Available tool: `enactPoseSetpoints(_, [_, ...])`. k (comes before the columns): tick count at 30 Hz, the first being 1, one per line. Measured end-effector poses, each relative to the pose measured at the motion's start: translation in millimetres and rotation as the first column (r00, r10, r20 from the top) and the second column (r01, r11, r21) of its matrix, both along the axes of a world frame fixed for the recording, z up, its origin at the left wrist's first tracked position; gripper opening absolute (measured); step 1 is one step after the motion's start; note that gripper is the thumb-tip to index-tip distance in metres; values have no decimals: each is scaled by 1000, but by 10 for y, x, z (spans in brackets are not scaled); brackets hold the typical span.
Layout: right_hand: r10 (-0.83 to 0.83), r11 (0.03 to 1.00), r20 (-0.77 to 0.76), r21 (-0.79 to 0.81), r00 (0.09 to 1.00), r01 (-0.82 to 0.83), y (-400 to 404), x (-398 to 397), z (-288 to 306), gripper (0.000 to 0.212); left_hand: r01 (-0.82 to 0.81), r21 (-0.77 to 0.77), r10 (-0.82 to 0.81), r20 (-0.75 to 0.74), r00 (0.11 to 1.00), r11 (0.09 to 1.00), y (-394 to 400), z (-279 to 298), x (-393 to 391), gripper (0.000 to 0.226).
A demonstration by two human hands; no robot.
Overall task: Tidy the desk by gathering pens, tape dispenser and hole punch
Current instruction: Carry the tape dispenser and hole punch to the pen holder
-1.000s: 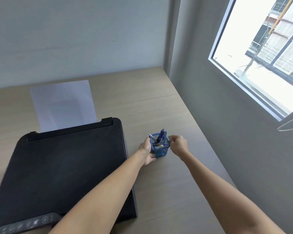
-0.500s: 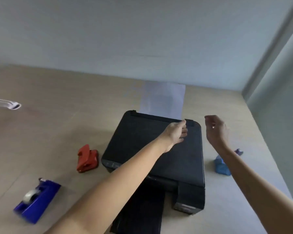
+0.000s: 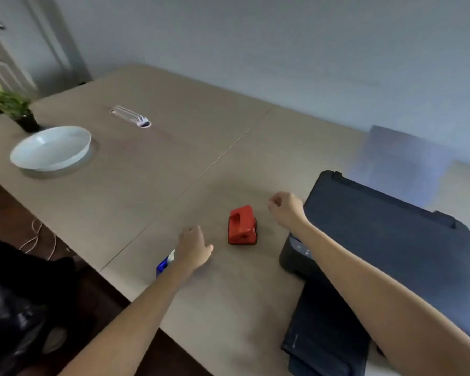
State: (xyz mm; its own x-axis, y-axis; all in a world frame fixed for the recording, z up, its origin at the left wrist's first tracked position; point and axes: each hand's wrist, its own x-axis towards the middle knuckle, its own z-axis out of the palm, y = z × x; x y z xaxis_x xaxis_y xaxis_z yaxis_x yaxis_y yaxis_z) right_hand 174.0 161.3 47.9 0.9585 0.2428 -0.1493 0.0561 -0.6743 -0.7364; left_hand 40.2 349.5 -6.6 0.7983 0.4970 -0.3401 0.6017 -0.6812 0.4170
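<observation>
A red hole punch (image 3: 242, 226) sits on the wooden desk (image 3: 147, 185) between my two hands. My left hand (image 3: 194, 248) hovers low just left of it, fingers apart and holding nothing. Under that hand and wrist, a blue tape dispenser (image 3: 164, 263) is mostly hidden; only its blue end and white roll show. My right hand (image 3: 285, 208) is above the desk to the right of the hole punch, fingers loosely curled and holding nothing. The pen holder is out of view.
A black printer (image 3: 391, 240) with paper (image 3: 402, 164) behind it fills the right side. A white bowl (image 3: 52, 147), a potted plant (image 3: 14, 107) and a white cable cover (image 3: 132, 116) lie far left. The desk's near edge runs diagonally at lower left.
My view has swung left, away from the pen holder. Both hands moved left off the printer, down toward the hole punch and the tape dispenser.
</observation>
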Motion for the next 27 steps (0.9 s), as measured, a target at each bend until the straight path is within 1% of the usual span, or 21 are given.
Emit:
enactPoseSetpoints(2, [-5, 997, -77, -78, 997, -1, 258, -53, -163, 27, -15, 50, 19, -85, 996, 999, 228, -213, -156, 39])
enactPoseSetpoints(4, [-29, 988, -151, -152, 988, 5, 501, -79, -362, 30, 38, 41, -32, -150, 988, 998, 406, -338, -270, 13])
enactPoseSetpoints(5, [-47, 985, -183, -172, 982, 15, 581, -77, -458, 31, 63, 32, -57, -159, 986, 997, 464, -388, -291, 10])
enactPoseSetpoints(7, [-105, 980, -253, -190, 962, 57, 702, -60, -663, 37, 89, 31, -83, -159, 984, 996, 567, -490, -291, 27])
enactPoseSetpoints(8, [-127, 980, -282, -186, 951, 76, 729, -35, -759, 38, 97, 45, -89, -154, 984, 994, 591, -500, -284, 31])
enactPoseSetpoints(9, [-150, 979, -301, -180, 942, 99, 759, -9, -849, 34, 113, 56, -104, -144, 984, 992, 621, -526, -277, 33])
enactPoseSetpoints(11, [-223, 974, -370, -121, 902, 192, 783, 47, -1002, 15, 136, 68, -127, -124, 984, 988, 643, -560, -272, 36])
enactPoseSetpoints(12, [-261, 964, -427, -72, 866, 255, 787, 59, -1037, 11, 137, 64, -129, -113, 985, 989, 656, -562, -277, 35])
enactPoseSetpoints(14, [-291, 933, -509, 35, 810, 358, 816, 45, -1015, 14, 138, 39, -134, -93, 987, 990, 720, -594, -294, 28])
enactPoseSetpoints(16, [-270, 934, -493, 73, 827, 349, 859, 10, -935, 11, 102, -16, -103, -78, 992, 995, 793, -600, -312, 19])
enactPoseSetpoints(17, [-261, 941, -470, 70, 843, 330, 876, -16, -882, 12, 63, -67, -68, -67, 995, 996, 829, -591, -323, 20])
enactPoseSetpoints(18, [-265, 941, -455, 71, 850, 331, 858, -33, -810, 18, -7, -148, -3, -65, 998, 989, 835, -555, -329, 24])
enactPoseSetpoints(19, [-259, 942, -436, 84, 862, 326, 845, -43, -729, 25, -88, -242, 70, -82, 994, 966, 852, -509, -346, 30])
enactPoseSetpoints(20, [-239, 949, -412, 93, 879, 302, 826, -51, -626, 30, -179, -342, 151, -108, 983, 923, 856, -433, -372, 35])
enactPoseSetpoints(21, [-221, 954, -386, 106, 896, 281, 779, -53, -499, 34, -229, -425, 192, -130, 973, 876, 846, -349, -385, 41])
enactPoseSetpoints(22, [-220, 951, -361, 129, 906, 282, 671, -57, -341, 36, -225, -478, 183, -134, 974, 849, 796, -256, -373, 46])
enactPoseSetpoints(24, [-203, 940, -321, 202, 925, 277, 422, -55, -6, 31, -161, -516, 121, -110, 986, 841, 654, -10, -350, 50])
enactPoseSetpoints(27, [-186, 916, -244, 307, 952, 258, -87, -83, 469, 24, -34, -563, 37, -7, 999, 826, 312, 425, -267, 58])
